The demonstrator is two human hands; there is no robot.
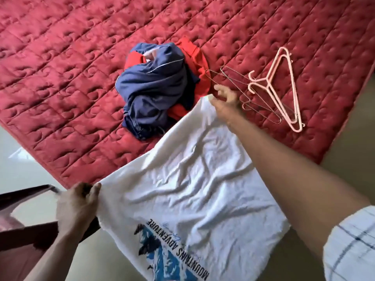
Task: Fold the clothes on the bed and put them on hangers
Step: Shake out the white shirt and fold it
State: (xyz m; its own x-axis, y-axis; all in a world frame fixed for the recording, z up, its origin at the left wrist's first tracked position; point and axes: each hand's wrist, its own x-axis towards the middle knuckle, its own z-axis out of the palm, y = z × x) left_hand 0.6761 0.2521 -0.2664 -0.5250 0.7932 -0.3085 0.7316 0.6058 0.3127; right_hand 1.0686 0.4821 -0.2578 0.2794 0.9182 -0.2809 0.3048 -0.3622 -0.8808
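A white T-shirt [194,179] with a blue mountain print and the words "MOUNTAINS ADVENTURE" is stretched out between my hands over the bed's near edge. My left hand [78,201] grips one corner of it at the lower left. My right hand [225,99] pinches the far corner, just beside the pile. A crumpled pile of navy and red clothes [154,90] lies in the middle of the red quilt [60,78]. Pink plastic hangers [284,88] and thin wire hangers [253,96] lie to the right of my right hand.
The quilted bed's near edge runs diagonally from left to lower right, with pale floor [20,159] below it. A dark wooden piece of furniture [20,201] stands at the lower left beside my left hand.
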